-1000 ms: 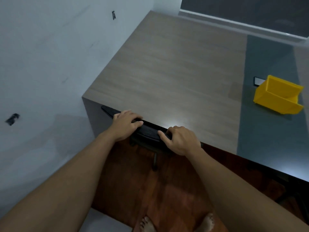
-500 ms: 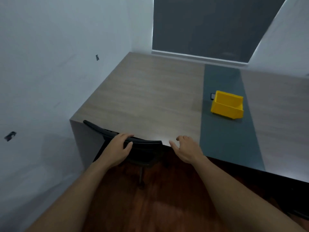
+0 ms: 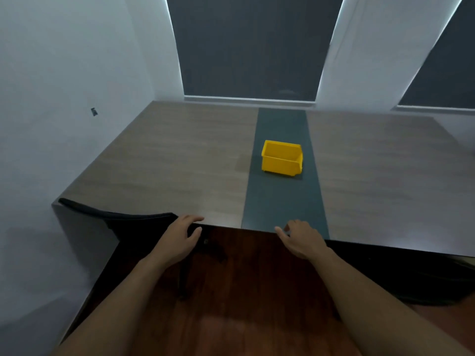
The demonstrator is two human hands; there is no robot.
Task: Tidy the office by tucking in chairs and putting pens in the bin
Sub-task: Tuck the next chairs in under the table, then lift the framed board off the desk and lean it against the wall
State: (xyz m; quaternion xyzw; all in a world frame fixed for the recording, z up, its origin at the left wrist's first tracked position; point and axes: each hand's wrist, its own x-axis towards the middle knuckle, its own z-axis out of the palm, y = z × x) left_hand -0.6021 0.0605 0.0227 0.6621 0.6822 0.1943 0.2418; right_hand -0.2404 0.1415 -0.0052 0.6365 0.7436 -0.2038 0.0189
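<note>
A black office chair [image 3: 115,218] stands pushed against the near left edge of the wooden table [image 3: 180,163], its backrest top level with the tabletop. My left hand [image 3: 180,237] hovers at the right end of the backrest with fingers spread, holding nothing. My right hand [image 3: 300,240] floats open by the table's front edge, in front of the dark green strip [image 3: 282,196]. A yellow bin [image 3: 281,158] sits on that strip near the table's middle. No pens are visible.
A white wall runs along the left side. Dark window blinds fill the back wall. The floor below is reddish wood. A dark shape, possibly another chair [image 3: 424,283], lies under the table at the right.
Both hands have come off the chair's backrest and drifted right. The view has lifted and swung right, so the bin now sits near the centre.
</note>
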